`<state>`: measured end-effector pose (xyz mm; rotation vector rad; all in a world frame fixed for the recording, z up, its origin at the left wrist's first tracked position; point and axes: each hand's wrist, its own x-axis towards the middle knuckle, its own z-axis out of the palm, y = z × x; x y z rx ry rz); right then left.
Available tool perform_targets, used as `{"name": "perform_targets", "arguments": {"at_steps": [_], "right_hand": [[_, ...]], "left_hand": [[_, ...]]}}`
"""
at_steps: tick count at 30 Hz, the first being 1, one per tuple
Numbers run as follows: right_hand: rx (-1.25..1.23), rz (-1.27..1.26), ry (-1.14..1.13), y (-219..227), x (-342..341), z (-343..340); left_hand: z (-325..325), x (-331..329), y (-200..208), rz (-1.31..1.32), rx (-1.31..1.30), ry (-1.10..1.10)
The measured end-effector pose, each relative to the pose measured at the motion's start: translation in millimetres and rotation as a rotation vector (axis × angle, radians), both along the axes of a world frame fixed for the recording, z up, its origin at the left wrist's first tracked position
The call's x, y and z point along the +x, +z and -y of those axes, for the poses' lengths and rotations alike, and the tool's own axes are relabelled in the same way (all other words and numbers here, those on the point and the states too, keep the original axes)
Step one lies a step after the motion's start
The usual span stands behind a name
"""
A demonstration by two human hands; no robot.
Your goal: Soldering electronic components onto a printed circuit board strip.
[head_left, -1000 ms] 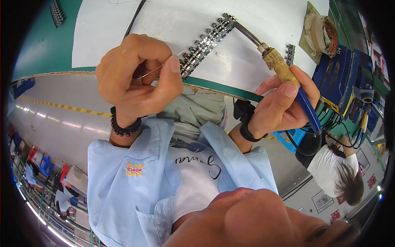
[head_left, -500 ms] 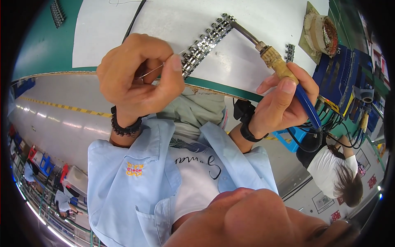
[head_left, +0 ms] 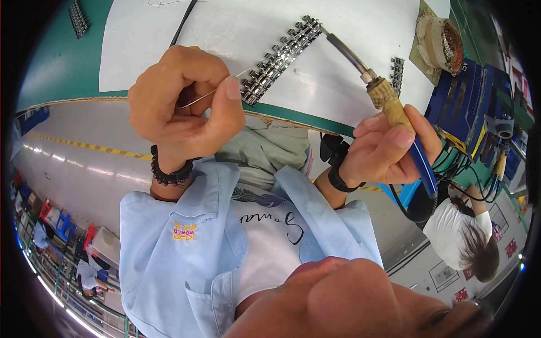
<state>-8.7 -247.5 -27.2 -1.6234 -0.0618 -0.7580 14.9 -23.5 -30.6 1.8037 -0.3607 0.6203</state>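
- Wire (head_left: 198,102), thin and silvery, runs through the left hand (head_left: 158,107); the fingers are curled in and the thumb presses toward the index finger, pinching it.
- Its free end points past the thumb toward the near part of a metal strip (head_left: 280,58) — whether the two touch, I cannot tell.
- The metal strip, a row of small shiny parts, lies slantwise on a white sheet (head_left: 146,56), its near end close to the edge of the green table (head_left: 48,67) and just beside the left thumb.
- The right hand (head_left: 384,151) is part-curled around a soldering iron (head_left: 390,99), thumb and fingers closed on its blue and tan handle.
- The iron's tip is at the strip's far end; contact is too small to judge.
- A shorter strip (head_left: 397,75) lies near the iron, to its right — beyond it stand a round container (head_left: 433,45) and a blue box (head_left: 459,104).
- A black cable (head_left: 183,23) crosses the sheet behind the left hand.
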Motion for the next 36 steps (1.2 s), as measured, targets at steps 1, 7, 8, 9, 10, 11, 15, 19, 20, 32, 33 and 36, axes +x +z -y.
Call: {"name": "perform_targets", "arguments": {"at_steps": [1,7,8,9,10,11,15,19,20,32,33,36], "right_hand": [[-0.014,0.029,0.011,-1,0,0],[-0.058,0.128,0.139,-6,2,4],[-0.062,0.122,0.144,-7,2,5],[-0.079,0.114,0.154,-6,1,6],[-0.097,0.118,0.16,-7,1,7],[-0.099,0.106,0.175,-6,1,8],[-0.138,0.084,0.235,-6,2,12],[-0.128,0.08,0.22,-7,3,9],[-0.123,0.079,0.208,-7,3,8],[-0.111,0.07,0.202,-8,4,5],[-0.119,0.065,0.185,-7,3,5],[-0.031,0.109,0.137,-6,1,2]], "left_hand": [[0,0,0,-0.003,0.007,-0.001],[1,-1,2,-0.031,0.008,0.0],[1,-1,2,-0.039,-0.003,0.001],[2,-1,2,-0.042,0.002,0.007],[2,-2,2,-0.053,-0.001,0.011],[2,-2,3,-0.065,-0.014,0.011],[2,-1,3,-0.059,0.014,0.015],[2,-1,4,-0.056,0.024,0.014],[2,-1,4,-0.061,0.017,0.014],[4,-2,6,-0.118,0.07,0.048],[3,-2,5,-0.093,0.067,0.041],[1,0,4,-0.042,0.046,0.011]]}}
